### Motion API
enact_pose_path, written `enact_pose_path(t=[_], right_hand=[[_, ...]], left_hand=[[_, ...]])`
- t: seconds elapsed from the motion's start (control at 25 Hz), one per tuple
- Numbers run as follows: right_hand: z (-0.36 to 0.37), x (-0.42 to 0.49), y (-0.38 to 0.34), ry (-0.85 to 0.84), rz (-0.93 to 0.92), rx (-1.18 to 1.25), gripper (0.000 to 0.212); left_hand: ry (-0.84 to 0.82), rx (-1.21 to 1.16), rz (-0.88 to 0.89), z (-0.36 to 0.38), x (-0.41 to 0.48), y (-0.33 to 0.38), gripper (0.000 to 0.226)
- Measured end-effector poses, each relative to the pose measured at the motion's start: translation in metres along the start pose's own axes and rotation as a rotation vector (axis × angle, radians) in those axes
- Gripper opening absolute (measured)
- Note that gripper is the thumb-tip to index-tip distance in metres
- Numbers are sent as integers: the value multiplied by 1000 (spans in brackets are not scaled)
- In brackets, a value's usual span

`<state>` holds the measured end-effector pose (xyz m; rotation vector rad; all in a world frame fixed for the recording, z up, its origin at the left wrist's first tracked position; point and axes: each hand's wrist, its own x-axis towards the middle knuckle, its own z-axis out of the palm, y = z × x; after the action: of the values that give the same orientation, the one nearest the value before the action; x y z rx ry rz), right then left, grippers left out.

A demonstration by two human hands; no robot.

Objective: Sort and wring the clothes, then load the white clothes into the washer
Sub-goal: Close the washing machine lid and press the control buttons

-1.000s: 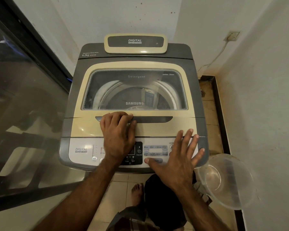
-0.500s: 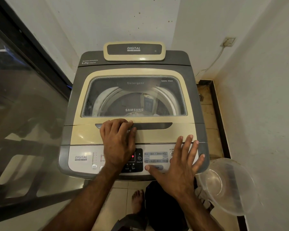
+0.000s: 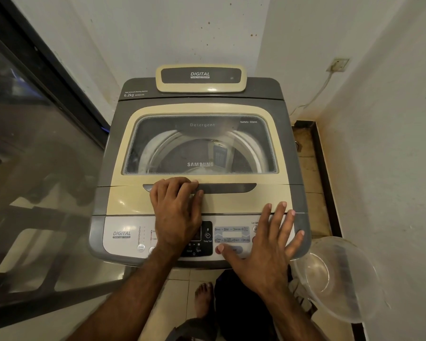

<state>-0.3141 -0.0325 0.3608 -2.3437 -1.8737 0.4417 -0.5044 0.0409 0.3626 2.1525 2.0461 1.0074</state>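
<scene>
Head | left hand (image 3: 176, 212) grips washer (image 3: 199, 97) lid handle (image 3: 229, 188) | right hand (image 3: 266, 252) splayed flat on control panel (image 3: 123, 238)

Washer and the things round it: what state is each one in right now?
washer lid, closed flat.
lid handle, left end under curled fingers.
left hand, fingers curled into the lid handle.
right hand, flat, fingers spread on the control panel, thumb on a button.
basin, on the floor, looks empty.
wall socket, a cord runs from it.
</scene>
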Motion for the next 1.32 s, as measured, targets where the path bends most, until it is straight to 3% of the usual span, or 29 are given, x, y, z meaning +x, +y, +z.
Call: enact_pose_path(t=[1.32], right_hand=[[1, 0, 3, 0, -15, 13, 142]], left_hand=[[3, 7, 10, 0, -2, 1, 27]])
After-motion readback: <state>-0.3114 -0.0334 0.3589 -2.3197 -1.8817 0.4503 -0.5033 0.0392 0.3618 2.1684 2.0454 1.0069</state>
